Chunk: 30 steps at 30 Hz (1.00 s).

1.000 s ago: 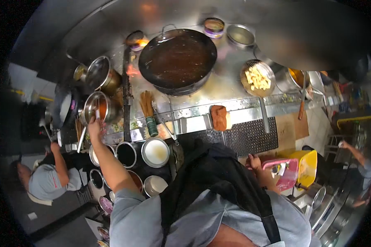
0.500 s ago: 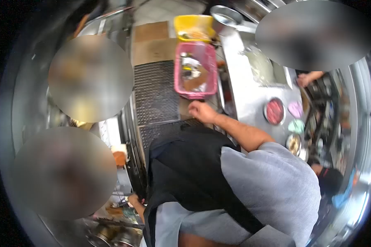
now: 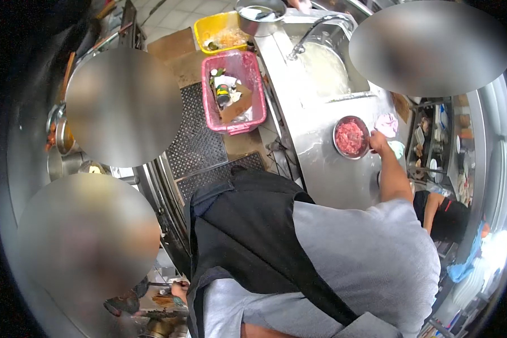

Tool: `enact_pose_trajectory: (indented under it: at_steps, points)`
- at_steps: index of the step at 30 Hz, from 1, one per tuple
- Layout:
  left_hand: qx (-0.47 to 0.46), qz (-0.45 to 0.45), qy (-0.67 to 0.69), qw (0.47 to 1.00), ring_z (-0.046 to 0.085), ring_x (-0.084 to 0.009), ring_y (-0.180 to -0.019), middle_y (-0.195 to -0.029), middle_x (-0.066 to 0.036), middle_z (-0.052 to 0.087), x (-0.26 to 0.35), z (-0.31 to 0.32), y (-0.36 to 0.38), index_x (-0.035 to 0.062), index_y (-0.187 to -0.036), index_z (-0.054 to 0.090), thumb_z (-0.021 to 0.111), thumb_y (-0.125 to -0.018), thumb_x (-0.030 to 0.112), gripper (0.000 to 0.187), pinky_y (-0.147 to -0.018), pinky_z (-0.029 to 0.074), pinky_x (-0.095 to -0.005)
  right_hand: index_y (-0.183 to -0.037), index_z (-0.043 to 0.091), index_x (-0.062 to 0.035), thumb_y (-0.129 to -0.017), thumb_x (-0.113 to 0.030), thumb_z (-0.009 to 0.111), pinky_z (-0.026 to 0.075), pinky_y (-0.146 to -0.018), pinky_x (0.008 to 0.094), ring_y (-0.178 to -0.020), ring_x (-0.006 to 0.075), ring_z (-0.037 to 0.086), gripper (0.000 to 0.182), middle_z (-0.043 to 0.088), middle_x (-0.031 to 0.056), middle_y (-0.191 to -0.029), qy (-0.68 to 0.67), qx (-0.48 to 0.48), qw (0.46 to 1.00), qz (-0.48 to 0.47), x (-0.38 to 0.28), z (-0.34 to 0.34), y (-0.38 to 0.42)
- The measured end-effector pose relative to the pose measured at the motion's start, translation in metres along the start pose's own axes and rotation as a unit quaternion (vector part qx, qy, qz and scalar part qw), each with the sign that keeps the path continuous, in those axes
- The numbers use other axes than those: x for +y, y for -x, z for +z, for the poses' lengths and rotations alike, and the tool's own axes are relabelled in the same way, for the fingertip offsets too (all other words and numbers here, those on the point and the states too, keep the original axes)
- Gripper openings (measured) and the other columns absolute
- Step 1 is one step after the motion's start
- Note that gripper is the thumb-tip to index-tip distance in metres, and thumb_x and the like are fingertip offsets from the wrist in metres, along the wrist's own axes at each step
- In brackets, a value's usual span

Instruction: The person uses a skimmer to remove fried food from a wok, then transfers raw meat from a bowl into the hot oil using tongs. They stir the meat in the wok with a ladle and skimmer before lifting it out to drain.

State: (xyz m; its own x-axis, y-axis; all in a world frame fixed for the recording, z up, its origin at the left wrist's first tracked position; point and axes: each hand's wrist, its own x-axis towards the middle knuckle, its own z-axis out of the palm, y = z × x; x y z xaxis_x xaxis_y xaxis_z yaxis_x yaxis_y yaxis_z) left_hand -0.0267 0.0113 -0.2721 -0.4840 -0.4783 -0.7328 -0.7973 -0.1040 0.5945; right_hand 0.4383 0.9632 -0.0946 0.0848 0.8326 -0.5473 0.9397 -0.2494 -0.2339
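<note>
My right hand (image 3: pixel 378 142) is closed on the near-right rim of a round metal bowl (image 3: pixel 337 147). Pinkish-red ground meat (image 3: pixel 350 137) fills the bowl, which is on the steel counter (image 3: pixel 335 180). Just beyond my fingers lie a pink-and-white cloth (image 3: pixel 386 124) and a pale green cloth (image 3: pixel 397 149). Low on the left, my left hand (image 3: pixel 180 290) shows only in part beside my apron (image 3: pixel 242 231). Its fingers are too small and covered to make out, and a dark thin object is close to it.
A sink (image 3: pixel 361 84) with cloudy water and a curved faucet (image 3: pixel 315 35) is set into the counter. A pink bin (image 3: pixel 208 115) and a yellow bin (image 3: pixel 200 28) with scraps stand on the floor. A large metal pot (image 3: pixel 262 25) is at the counter's corner. Another person (image 3: pixel 453 219) is at right.
My right hand has moved from over the floor by the pink bin to the meat bowl and taken hold of its rim. My view has turned toward the counter.
</note>
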Motion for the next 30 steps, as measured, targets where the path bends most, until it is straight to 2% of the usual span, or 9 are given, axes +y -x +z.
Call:
enact_pose_trajectory:
  at_steps: [6, 7, 8, 10, 15, 17, 20, 24, 30]
  points:
    - [0.175, 0.115, 0.081, 0.975, 0.039, -0.0161, -0.045, -0.066, -0.008, 0.045, 0.029, 0.070, 0.186, 0.0043, -0.083, 0.041, 0.055, -0.089, 0.022, 0.023, -0.036, 0.032, -0.0314, -0.093, 0.060, 0.0053, -0.082, -0.011, 0.054, 0.051, -0.045, 0.0340, -0.053, 0.0170, 0.058, 0.021, 0.060, 0.0106, -0.070, -0.060, -0.114, 0.979, -0.161, -0.114, -0.012, 0.050]
    - [0.275, 0.086, 0.040, 0.957, 0.052, -0.0234, -0.054, -0.077, -0.015, 0.056, 0.029, 0.080, 0.203, -0.0025, -0.098, 0.048, 0.058, -0.090, 0.027, 0.032, -0.043, 0.043, -0.0357, -0.090, 0.061, 0.0053, -0.082, -0.011, 0.054, 0.050, -0.044, 0.0327, -0.052, 0.0164, 0.057, 0.019, 0.060, 0.0106, -0.068, -0.018, -0.108, 0.969, -0.220, -0.144, -0.012, 0.060]
    - [0.307, 0.244, -0.086, 0.916, 0.063, -0.0372, -0.084, -0.103, -0.028, 0.060, -0.001, 0.060, 0.185, -0.0114, -0.121, 0.044, 0.063, -0.089, 0.037, 0.062, -0.069, 0.053, -0.0421, -0.087, 0.061, 0.0054, -0.082, -0.010, 0.053, 0.050, -0.044, 0.0313, -0.050, 0.0158, 0.057, 0.018, 0.060, 0.0105, -0.067, 0.021, -0.104, 0.954, -0.280, -0.175, -0.006, 0.071]
    - [0.447, 0.262, -0.202, 0.831, 0.052, -0.0450, -0.114, -0.125, -0.036, 0.049, -0.032, 0.050, 0.181, -0.0142, -0.135, 0.032, 0.065, -0.087, 0.046, 0.083, -0.095, 0.045, -0.0447, -0.087, 0.062, 0.0057, -0.081, -0.011, 0.055, 0.050, -0.046, 0.0333, -0.053, 0.0178, 0.060, 0.019, 0.060, 0.0131, -0.065, 0.012, -0.120, 0.929, -0.351, -0.245, 0.017, 0.105]
    - [0.332, 0.378, -0.212, 0.838, 0.054, -0.0276, -0.113, -0.128, -0.025, 0.051, 0.034, 0.117, 0.329, -0.0067, -0.135, 0.038, 0.067, -0.091, 0.020, 0.059, -0.097, 0.045, -0.0357, -0.095, 0.065, 0.0021, -0.079, -0.016, 0.059, 0.052, -0.074, 0.0426, -0.077, 0.0357, 0.067, 0.024, 0.065, 0.0254, -0.080, 0.071, -0.149, 0.836, -0.522, -0.390, 0.113, 0.187]
    - [0.162, 0.431, -0.178, 0.870, 0.057, -0.0191, -0.101, -0.120, -0.018, 0.058, 0.068, 0.125, 0.356, -0.0034, -0.134, 0.044, 0.069, -0.088, 0.017, 0.056, -0.089, 0.046, -0.0315, -0.093, 0.065, 0.0011, -0.079, -0.018, 0.059, 0.050, -0.079, 0.0456, -0.085, 0.0399, 0.065, 0.025, 0.065, 0.0258, -0.084, 0.076, -0.163, 0.776, -0.604, -0.429, 0.165, 0.206]
    - [0.112, 0.565, -0.380, 0.724, 0.059, -0.0250, -0.073, -0.092, -0.011, 0.063, 0.133, 0.131, 0.390, 0.0078, -0.125, 0.057, 0.076, -0.079, 0.020, 0.051, -0.068, 0.050, -0.0352, -0.092, 0.066, -0.0006, -0.078, -0.020, 0.058, 0.050, -0.080, 0.0473, -0.086, 0.0406, 0.064, 0.025, 0.065, 0.0253, -0.085, 0.080, -0.193, 0.705, -0.678, -0.478, 0.211, 0.282]
    - [0.069, 0.629, -0.487, 0.603, 0.061, -0.0313, -0.073, -0.079, -0.011, 0.058, 0.193, 0.134, 0.417, 0.0080, -0.116, 0.059, 0.076, -0.073, 0.026, 0.049, -0.063, 0.049, -0.0400, -0.087, 0.066, -0.0002, -0.078, -0.020, 0.056, 0.050, -0.083, 0.0471, -0.088, 0.0413, 0.064, 0.024, 0.065, 0.0266, -0.086, 0.106, -0.213, 0.607, -0.758, -0.517, 0.270, 0.350]
    - [0.081, 0.622, -0.542, 0.560, 0.063, -0.0291, -0.073, -0.080, -0.009, 0.059, 0.236, 0.113, 0.415, 0.0099, -0.111, 0.062, 0.074, -0.074, 0.025, 0.042, -0.063, 0.050, -0.0386, -0.084, 0.065, 0.0022, -0.077, -0.023, 0.056, 0.049, -0.084, 0.0468, -0.088, 0.0411, 0.064, 0.027, 0.064, 0.0280, -0.086, 0.160, -0.208, 0.544, -0.797, -0.537, 0.318, 0.427]
